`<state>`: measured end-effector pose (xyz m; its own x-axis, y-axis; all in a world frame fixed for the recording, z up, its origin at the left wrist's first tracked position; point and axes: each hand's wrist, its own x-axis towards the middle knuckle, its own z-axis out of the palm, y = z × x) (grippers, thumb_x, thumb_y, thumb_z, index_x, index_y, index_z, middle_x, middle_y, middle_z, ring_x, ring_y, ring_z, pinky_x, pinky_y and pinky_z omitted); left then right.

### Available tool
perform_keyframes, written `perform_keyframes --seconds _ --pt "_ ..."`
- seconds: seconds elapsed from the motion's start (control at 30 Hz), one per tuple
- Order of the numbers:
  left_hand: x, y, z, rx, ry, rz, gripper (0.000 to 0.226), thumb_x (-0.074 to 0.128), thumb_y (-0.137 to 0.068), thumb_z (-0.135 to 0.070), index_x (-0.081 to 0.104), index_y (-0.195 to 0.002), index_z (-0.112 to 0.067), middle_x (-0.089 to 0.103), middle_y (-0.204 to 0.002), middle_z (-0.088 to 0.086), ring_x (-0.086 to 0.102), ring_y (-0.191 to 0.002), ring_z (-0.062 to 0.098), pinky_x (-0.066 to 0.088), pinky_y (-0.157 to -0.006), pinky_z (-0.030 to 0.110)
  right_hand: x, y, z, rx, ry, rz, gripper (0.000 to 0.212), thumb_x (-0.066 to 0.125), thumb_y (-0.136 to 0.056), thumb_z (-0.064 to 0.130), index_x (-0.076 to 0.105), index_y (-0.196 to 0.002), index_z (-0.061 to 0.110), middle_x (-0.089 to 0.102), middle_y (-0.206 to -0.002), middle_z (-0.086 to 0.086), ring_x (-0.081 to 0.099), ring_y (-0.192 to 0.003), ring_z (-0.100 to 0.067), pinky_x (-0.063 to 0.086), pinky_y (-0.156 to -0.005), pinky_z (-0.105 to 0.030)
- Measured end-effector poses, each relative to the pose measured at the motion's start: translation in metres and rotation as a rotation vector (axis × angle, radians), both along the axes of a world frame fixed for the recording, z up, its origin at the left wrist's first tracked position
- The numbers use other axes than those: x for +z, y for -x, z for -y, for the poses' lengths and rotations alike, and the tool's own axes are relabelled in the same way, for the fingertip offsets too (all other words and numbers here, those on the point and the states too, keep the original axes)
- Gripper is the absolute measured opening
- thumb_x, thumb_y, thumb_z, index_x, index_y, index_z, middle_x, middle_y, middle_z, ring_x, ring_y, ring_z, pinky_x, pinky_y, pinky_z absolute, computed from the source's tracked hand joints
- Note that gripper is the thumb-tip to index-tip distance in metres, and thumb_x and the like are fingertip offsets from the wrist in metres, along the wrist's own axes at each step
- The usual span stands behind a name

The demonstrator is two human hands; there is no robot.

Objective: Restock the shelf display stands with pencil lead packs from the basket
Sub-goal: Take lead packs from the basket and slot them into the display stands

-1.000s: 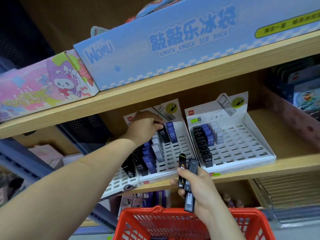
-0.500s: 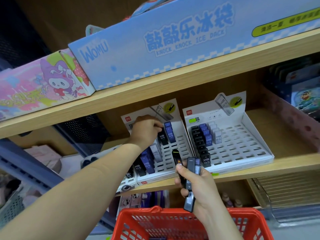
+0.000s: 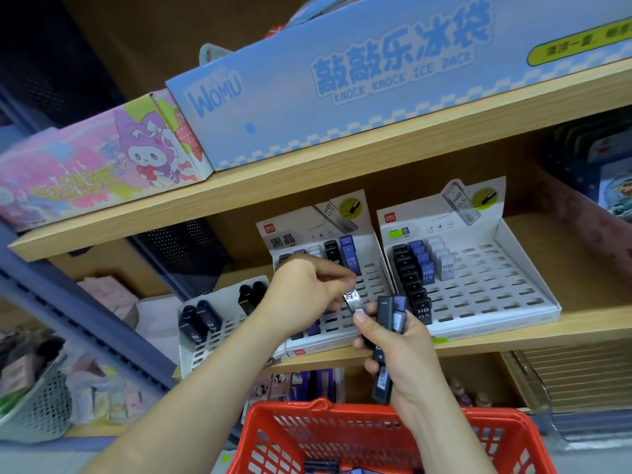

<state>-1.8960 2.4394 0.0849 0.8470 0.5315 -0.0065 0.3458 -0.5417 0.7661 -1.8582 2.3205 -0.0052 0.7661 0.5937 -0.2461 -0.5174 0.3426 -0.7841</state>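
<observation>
Your left hand [image 3: 307, 292] and right hand [image 3: 400, 347] are bare. Back from each grip, your forearms [image 3: 205, 388] run unsleeved to the frame's edge. Your right thumbnail [image 3: 360, 316] is short and plain.

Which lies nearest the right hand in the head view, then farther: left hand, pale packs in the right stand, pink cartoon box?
1. left hand, just left of the right hand, pinching a pack from its bunch.
2. pale packs, up and right, in the right stand.
3. pink cartoon box, far upper left, upper shelf.
</observation>
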Motion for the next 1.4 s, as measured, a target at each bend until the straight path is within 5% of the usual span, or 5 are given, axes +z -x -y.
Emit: perform_keyframes --seconds 0.27,0.57,0.77,1.0,1.4 --pt "-0.002 0.049 -0.001 0.245 0.399 0.274 0.015 0.074 -0.079 -0.009 0.076 -0.081 -0.023 0.074 -0.077 -0.002 0.066 -0.068 0.005 0.050 -0.063 0.019 0.019 0.032 -0.015 0.088 -0.043 0.009 0.015 0.070 -0.085 0.002 0.058 -0.089 0.009 0.063 -0.063 -0.003 0.061 -0.054 -0.013 0.035 -0.037 -0.021" --pt "-0.007 0.114 -0.033 0.255 0.580 0.195 0.029 0.074 -0.069 -0.017 0.073 -0.097 -0.007 0.072 -0.078 0.012 0.067 -0.069 0.018 0.057 -0.072 0.029 0.020 0.066 -0.035 0.210 0.086 0.231 0.016 0.074 -0.085 0.007 0.060 -0.094 0.008 0.066 -0.059 -0.002 0.062 -0.060 -0.022 0.039 -0.041 -0.024" --pt "-0.012 0.125 -0.060 0.376 0.401 0.221 0.011 0.065 -0.086 -0.003 0.074 -0.083 -0.009 0.069 -0.067 0.010 0.062 -0.060 0.016 0.057 -0.063 0.022 0.006 0.077 -0.040 0.247 0.216 0.262 0.011 0.071 -0.089 0.021 0.063 -0.093 0.014 0.073 -0.080 -0.007 0.071 -0.060 -0.022 0.043 -0.046 -0.020" --pt "-0.023 0.115 -0.105 0.477 0.097 0.270 0.010 0.066 -0.087 -0.005 0.071 -0.089 -0.014 0.071 -0.080 0.000 0.064 -0.061 -0.001 0.051 -0.063 0.013 -0.004 0.061 -0.034 0.230 0.281 0.093 0.029 0.066 -0.088 0.039 0.054 -0.085 0.013 0.051 -0.066 -0.006 0.040 -0.044 -0.012 0.030 -0.041 -0.023" --pt "-0.059 0.087 -0.128 0.395 -0.011 0.280 0.012 0.070 -0.083 -0.004 0.074 -0.092 -0.011 0.072 -0.091 0.005 0.065 -0.078 0.005 0.054 -0.081 0.021 -0.010 0.053 -0.031 0.259 0.100 -0.193 0.018 0.064 -0.092 0.019 0.058 -0.100 0.004 0.057 -0.078 -0.012 0.053 -0.061 -0.017 0.031 -0.032 -0.017"
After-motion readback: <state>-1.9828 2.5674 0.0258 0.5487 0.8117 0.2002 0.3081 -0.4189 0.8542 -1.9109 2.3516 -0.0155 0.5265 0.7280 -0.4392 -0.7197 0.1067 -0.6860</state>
